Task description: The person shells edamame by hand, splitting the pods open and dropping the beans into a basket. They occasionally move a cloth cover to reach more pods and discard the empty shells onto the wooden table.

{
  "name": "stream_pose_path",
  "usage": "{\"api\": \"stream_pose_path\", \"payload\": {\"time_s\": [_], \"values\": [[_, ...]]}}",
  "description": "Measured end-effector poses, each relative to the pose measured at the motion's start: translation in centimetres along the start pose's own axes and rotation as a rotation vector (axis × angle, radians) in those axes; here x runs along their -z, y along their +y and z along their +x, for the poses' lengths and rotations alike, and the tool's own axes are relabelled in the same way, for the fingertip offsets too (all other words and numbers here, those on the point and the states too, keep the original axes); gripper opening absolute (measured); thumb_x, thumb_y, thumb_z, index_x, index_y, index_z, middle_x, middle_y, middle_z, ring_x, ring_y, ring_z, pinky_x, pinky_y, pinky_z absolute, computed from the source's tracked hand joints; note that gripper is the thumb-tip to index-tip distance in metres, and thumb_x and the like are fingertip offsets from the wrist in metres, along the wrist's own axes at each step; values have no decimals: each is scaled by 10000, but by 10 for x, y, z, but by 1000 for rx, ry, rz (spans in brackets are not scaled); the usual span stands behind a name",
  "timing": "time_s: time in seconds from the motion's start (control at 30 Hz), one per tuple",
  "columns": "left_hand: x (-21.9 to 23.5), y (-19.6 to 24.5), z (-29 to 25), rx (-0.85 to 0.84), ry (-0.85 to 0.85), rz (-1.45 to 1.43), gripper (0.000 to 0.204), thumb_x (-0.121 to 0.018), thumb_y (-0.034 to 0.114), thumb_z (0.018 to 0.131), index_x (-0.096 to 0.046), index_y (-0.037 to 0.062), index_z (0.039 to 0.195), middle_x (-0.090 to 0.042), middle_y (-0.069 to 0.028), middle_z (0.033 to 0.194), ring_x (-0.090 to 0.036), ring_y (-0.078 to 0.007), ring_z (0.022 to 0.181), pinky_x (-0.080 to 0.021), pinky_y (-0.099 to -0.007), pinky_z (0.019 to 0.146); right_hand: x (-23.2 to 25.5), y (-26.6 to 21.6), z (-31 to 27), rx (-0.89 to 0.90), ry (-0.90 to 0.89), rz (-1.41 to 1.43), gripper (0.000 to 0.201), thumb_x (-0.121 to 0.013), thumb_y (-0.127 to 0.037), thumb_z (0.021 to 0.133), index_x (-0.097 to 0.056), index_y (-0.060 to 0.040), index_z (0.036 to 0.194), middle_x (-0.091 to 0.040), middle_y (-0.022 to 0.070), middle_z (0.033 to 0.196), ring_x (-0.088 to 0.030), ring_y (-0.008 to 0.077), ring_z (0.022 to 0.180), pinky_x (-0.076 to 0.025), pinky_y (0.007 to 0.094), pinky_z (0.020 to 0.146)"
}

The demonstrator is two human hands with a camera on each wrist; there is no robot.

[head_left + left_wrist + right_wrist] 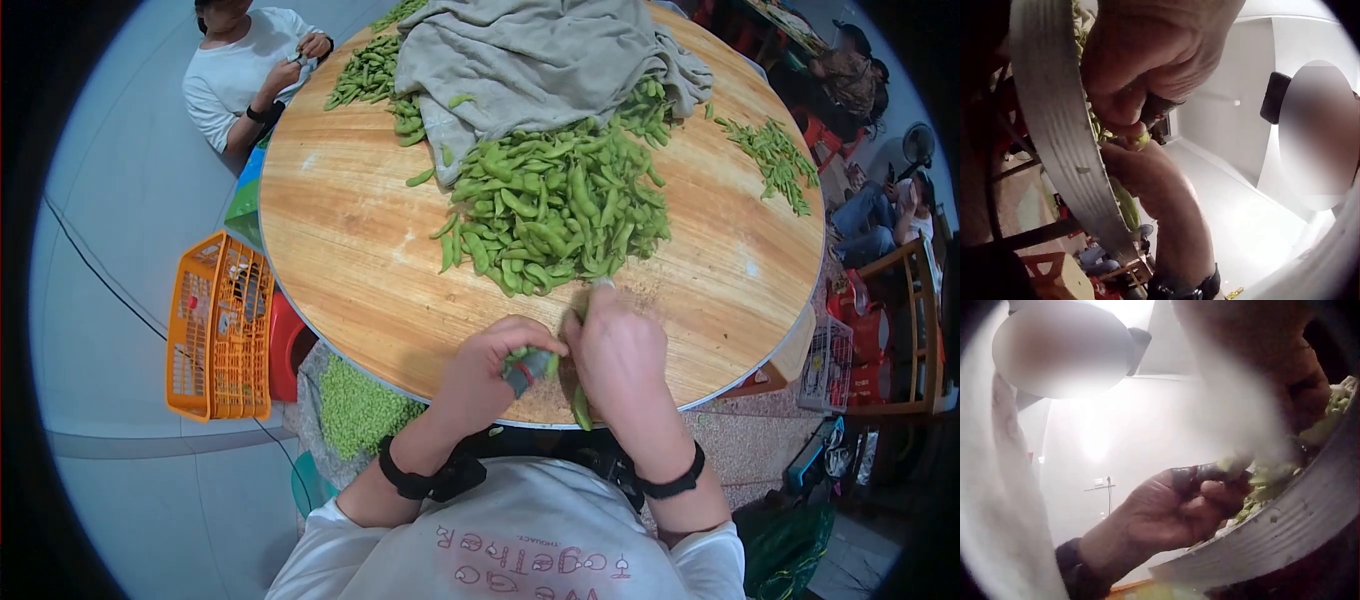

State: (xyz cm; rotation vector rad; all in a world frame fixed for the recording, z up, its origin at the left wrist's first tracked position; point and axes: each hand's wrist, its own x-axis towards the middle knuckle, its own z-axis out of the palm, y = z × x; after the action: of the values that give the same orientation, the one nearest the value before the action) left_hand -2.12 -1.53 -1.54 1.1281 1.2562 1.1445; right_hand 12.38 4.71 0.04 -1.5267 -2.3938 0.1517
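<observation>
My left hand (470, 375) is at the table's near edge, fingers curled around green soybean pods (552, 366). A dark cover (524, 372) with a red band is on its thumb. Close beside it, my right hand (622, 345) has curled fingers, with a green pod (580, 300) at its fingertips. Another long pod (582, 408) shows below the right palm, by the table rim. In the left wrist view, the two hands meet over the rim. Beyond them lies a big heap of soybean pods (560, 205). Motion blur veils part of the right wrist view.
A grey cloth (520, 70) covers the far part of the heap on the round wooden table (340, 240). Smaller pods (775, 160) lie at the right. Shelled beans (360, 405) fill a bag below left, near an orange crate (220, 330). Another person (250, 65) is at the upper left.
</observation>
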Motion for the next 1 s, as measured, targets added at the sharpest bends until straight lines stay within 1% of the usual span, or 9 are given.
{"api": "stream_pose_path", "payload": {"time_s": [0.07,0.1,0.17,0.2,0.27,0.47,0.7,0.9,1.0], "values": [[1,-4,1,-306,-215,226,215,-546,-49,780,-613,1,978,-571,6,843,-511,-63,724,-397,-180,620,5,5,-13,-10,-54,-68,288,-634,-280,768,-488,-33,743,-578,116,591,-615,264,539,-482,336,456],[-2,-3,-1,-307,-211,222,215,-546,-49,780,-613,1,978,-571,6,843,-511,-63,724,-397,-180,620,8,9,-19,-58,-48,-22,249,-624,-227,774,-485,-24,739,-573,128,585,-615,268,544,-475,333,458],[-11,4,-5,-26,-242,-46,231,-591,1,788,-601,16,1018,-559,7,821,-498,-58,670,-364,-168,567,10,19,-27,-106,-42,23,213,-615,-175,780,-482,-15,734,-569,140,578,-615,272,550,-469,330,460],[-15,5,-4,-28,-241,-49,231,-591,1,788,-601,16,1018,-559,7,821,-498,-58,670,-364,-168,567,10,26,-30,-79,16,288,178,-611,-132,780,-493,-2,752,-554,148,564,-597,260,519,-451,320,454],[-25,7,-1,275,-163,-702,281,-605,25,792,-567,26,1070,-556,1,808,-472,-42,614,-331,-157,517,11,30,-37,-90,18,787,79,-579,-42,811,-528,19,814,-543,94,569,-518,154,476,-400,261,462],[-45,-1,3,165,51,-802,171,-577,18,809,-537,45,974,-588,-27,846,-477,-18,591,-301,-143,452,32,17,-46,-331,-267,1358,137,-486,-112,905,-521,-5,825,-499,-21,659,-430,40,539,-340,187,465],[-44,-3,1,52,113,-758,143,-573,-9,802,-532,48,928,-595,-33,838,-505,-26,609,-324,-141,461,29,28,-53,-425,-635,1728,219,-392,-205,949,-492,-38,849,-450,-23,619,-339,36,477,-262,180,419],[-47,-13,5,-110,227,-337,129,-582,-12,785,-549,45,896,-574,-11,809,-500,-53,600,-371,-166,504,23,27,-52,-407,-559,1763,176,-411,-158,938,-499,-30,854,-459,-4,622,-324,30,463,-249,170,402],[-40,-7,6,-47,86,-253,103,-592,25,791,-551,28,886,-555,-7,796,-485,-54,581,-364,-163,502,27,26,-52,-493,-563,1778,154,-413,-135,935,-506,-24,884,-461,-1,624,-310,26,448,-237,169,386]]}}
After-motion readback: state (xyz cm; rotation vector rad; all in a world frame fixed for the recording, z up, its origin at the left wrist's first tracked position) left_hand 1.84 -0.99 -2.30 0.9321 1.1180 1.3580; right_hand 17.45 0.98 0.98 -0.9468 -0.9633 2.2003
